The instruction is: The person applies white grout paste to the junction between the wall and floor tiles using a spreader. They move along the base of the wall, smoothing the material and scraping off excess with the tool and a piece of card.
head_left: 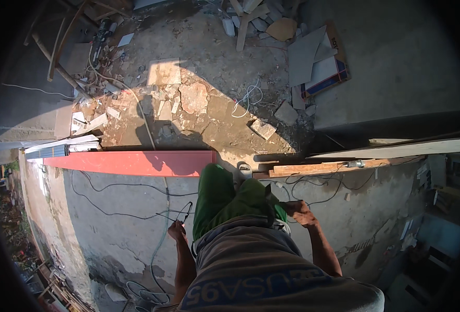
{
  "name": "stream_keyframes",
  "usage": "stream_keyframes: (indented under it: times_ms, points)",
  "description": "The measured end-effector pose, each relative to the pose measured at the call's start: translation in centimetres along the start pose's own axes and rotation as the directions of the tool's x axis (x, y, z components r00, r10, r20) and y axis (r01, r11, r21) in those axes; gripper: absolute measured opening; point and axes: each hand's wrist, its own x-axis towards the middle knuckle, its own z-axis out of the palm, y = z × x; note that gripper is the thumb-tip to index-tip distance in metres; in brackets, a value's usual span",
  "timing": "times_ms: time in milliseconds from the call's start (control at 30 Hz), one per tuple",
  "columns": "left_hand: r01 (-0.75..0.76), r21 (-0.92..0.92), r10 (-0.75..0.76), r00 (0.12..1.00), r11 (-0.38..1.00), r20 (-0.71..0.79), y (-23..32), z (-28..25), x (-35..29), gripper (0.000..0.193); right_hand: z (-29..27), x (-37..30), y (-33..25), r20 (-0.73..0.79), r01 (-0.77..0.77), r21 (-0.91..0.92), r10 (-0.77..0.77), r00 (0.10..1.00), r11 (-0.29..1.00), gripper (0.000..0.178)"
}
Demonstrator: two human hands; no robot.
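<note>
My left hand (177, 230) is closed on a thin black frame (189, 209) that looks like a pair of glasses, held out beside my left hip. At the other hip my right hand (301, 213) has its fingers curled at the side of my green trousers (225, 195), seemingly pinching the cloth. Part of its grip is hidden. In front of my knees lies a long red metal beam or panel (131, 162), its right end close to my leg.
Wooden planks (303, 169) and a power tool (353, 164) lie to the right. Dark cables (120, 186) and a hose (162, 239) cross the concrete. Broken tiles (193, 98), a white cord (248, 99), a flattened cardboard box (323, 73) and a wooden trestle (61, 47) are farther off.
</note>
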Motion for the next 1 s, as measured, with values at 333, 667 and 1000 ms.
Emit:
stream_keyframes:
  times_ms: [333, 667, 1000]
  points:
    - [-0.118, 0.114, 0.118, 0.993, 0.986, 0.011, 20.9, 12.0, 17.8, 0.026, -1.4, 30.3, -2.9, -0.345, -0.362, -0.759, 0.138, 0.929, 0.541, 0.036]
    - [-0.786, 0.134, 0.788, 0.613, 0.603, 0.056, 72.9, 26.4, 47.1, 0.03, 9.1, 70.5, -21.9, -0.263, -0.313, -0.943, 0.325, 0.909, 0.112, 0.041]
    - [-0.755, -0.166, 0.75, 0.547, 0.634, 0.373, 114.2, 36.5, 53.4, 0.025, 20.8, 109.9, -54.0, -0.265, -0.079, -0.765, -0.201, 0.943, 0.64, 0.029]
